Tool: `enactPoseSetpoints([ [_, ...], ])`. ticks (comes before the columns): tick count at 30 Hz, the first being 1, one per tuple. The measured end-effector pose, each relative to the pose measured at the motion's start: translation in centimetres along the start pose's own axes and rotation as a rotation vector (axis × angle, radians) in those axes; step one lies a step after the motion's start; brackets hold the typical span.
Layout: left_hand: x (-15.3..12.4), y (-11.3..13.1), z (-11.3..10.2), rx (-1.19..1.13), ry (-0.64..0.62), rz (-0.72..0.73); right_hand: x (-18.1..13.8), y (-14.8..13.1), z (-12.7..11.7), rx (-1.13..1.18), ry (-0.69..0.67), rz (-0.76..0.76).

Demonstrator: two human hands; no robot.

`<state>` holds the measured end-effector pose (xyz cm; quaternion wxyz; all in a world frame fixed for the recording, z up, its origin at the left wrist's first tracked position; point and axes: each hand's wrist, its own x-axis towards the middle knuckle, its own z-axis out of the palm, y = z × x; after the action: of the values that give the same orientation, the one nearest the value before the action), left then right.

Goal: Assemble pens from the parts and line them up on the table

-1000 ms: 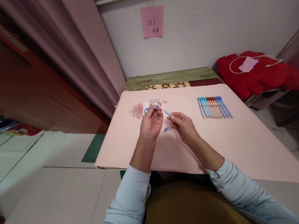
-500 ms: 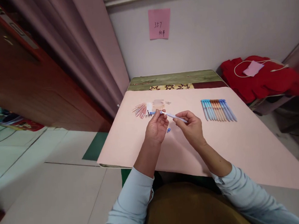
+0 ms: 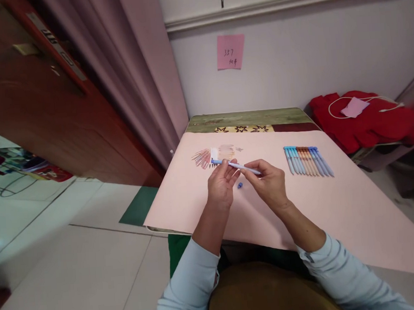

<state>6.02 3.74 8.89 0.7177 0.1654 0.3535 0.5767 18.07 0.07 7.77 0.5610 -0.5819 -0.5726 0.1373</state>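
Both hands meet over the pink table cover (image 3: 333, 212). My left hand (image 3: 221, 187) and my right hand (image 3: 269, 184) pinch a light blue pen (image 3: 237, 165) that lies almost level between them, its darker blue end pointing left. A small blue cap piece (image 3: 240, 185) lies on the cover just below the pen, between the hands. Behind the left hand is a fan of loose pen parts (image 3: 207, 156), pinkish, white and clear. A neat row of several blue and orange pens (image 3: 308, 160) lies to the right of my right hand.
A green wooden table edge (image 3: 249, 119) shows beyond the pink cover. A red cloth with a white cable (image 3: 365, 116) is heaped at the right. A pink note (image 3: 230, 51) hangs on the wall. A curtain and dark wooden door (image 3: 46, 115) stand left.
The pen went from steeply tilted to almost level, and my hands closed in on it. The view shifted, so everything sits lower and further right in the picture.
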Motion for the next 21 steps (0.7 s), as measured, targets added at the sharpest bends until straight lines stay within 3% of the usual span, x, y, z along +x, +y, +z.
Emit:
enactPoseSetpoints([
  [5,-1.0,-0.9,-0.8,0.065,-0.02,0.009,-1.0,-0.4,-0.2,-0.301,-0.067,0.03],
  [8,-1.3,-1.2,-1.1,-0.008,0.041,0.026,-1.4,-0.5,0.0,-0.435,-0.139,0.046],
  [11,-1.3,-1.0,-1.1,-0.066,0.103,0.046,-1.7,-0.9,0.2,-0.335,-0.194,0.062],
  [15,-1.2,-0.3,-1.2,-0.094,0.091,0.048,-2.1,-1.9,0.2,-0.193,-0.226,0.058],
  [21,-1.7,0.5,-1.4,-0.11,0.069,0.002,-2.4,-2.5,-0.4,-0.292,-0.118,-0.02],
])
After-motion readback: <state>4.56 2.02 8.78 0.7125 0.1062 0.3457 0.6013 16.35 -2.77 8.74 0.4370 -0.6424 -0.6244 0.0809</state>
